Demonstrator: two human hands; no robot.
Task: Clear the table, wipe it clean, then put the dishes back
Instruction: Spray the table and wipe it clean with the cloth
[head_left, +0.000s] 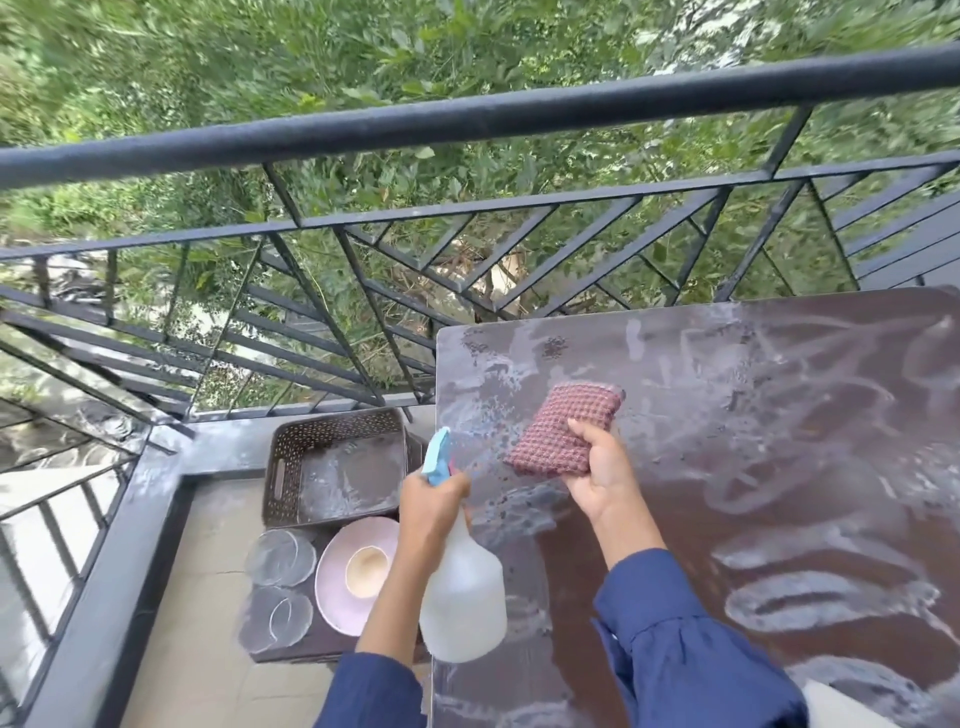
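Sponge (561, 431) in right hand (602, 480), bottle (462, 603) in left hand (434, 501).

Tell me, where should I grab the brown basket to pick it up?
Take the brown basket by the long handle slot cut into its left wall. Come in from the left and hook your fingers through it. The basket sits open side up and its walls are tall and smooth, so the slot is the surest hold. Whether the right wall has a matching slot cannot be seen.

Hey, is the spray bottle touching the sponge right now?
Apart. The head view shows a strip of wet table between the spray bottle, gripped by the left hand, and the sponge held by the right hand.
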